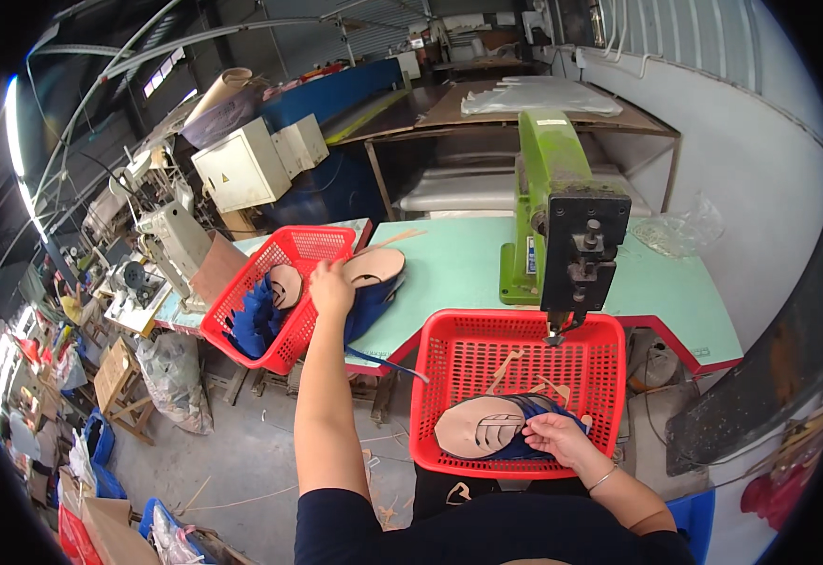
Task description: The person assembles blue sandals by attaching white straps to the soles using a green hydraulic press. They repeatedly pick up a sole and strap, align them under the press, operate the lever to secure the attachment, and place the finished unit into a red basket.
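My left hand (333, 288) reaches forward with curled fingers at the right rim of a tilted red basket (232, 294). Beside its fingertips, a tan-and-blue shoe upper (375, 267) lies on the pale green table; whether they grip it cannot be made out. Inside that basket are blue strappy pieces (259, 318) and a tan piece (286, 286). Closed in a pinch, my right hand (558, 439) is at the strap edge of another tan-and-blue shoe upper (468, 427), with slits in its tan face. This one lies in a nearer red basket (609, 377).
A green press-like machine (562, 165) with a black head stands over the nearer basket's far side. Tan scraps (505, 365) lie in this basket. The green table (449, 259) extends behind, with a clear plastic bag (682, 226) at right. Sewing machines (174, 235) stand left.
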Demonstrator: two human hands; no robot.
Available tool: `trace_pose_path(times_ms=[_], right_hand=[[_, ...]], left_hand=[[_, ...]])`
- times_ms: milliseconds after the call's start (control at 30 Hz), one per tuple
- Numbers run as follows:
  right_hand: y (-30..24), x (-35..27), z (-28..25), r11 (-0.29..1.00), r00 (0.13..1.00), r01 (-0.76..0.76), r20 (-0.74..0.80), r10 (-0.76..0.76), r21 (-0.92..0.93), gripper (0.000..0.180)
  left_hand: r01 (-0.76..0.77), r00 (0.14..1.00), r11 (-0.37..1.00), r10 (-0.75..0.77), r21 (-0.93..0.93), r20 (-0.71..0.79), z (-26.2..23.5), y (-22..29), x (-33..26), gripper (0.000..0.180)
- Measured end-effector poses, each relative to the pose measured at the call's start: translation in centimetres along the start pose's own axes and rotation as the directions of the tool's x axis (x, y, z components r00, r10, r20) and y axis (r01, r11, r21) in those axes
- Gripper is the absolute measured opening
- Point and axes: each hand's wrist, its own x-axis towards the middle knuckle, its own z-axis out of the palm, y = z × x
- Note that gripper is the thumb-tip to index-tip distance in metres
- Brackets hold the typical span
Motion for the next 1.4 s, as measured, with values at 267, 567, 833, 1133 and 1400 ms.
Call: trace_pose_path(times_ms=[267,567,833,1133,1400], right_hand=[[3.3,2.8,-0.5,0.726,0.858,0.39,-0.062,-0.509,-0.566,0.015],[2.9,1.3,-0.9,0.036,0.735,0.396,0.293,-0.611,-0.918,0.019],[3.2,1.7,-2.0,-0.058,0.705,0.417,0.362,-0.61,-0.907,0.02],[-1.5,2.4,-1.2,0.962,0.967,0.247,-0.033,-0.252,-0.117,0.028],[-2.1,2.6,-0.3,0.923,0.9,0.377,0.265,-0.345,-0.081,0.033]], left_hand=[[-0.334,0.731,0.766,0.579,-0.55,0.362,-0.4,11.2,-11.4,0.023],[0.553,-0.08,0.608,0.719,-0.57,0.69,6.1,15.6,-31.5,0.043],[0.808,-0.118,0.536,0.556,-0.246,0.823,5.8,14.3,-30.0,0.036],[-0.565,0.574,0.449,0.816,-0.692,0.061,-3.8,15.9,-25.4,0.014],[0.284,0.763,0.307,0.502,-0.909,0.408,-3.6,16.7,-25.9,0.021]])
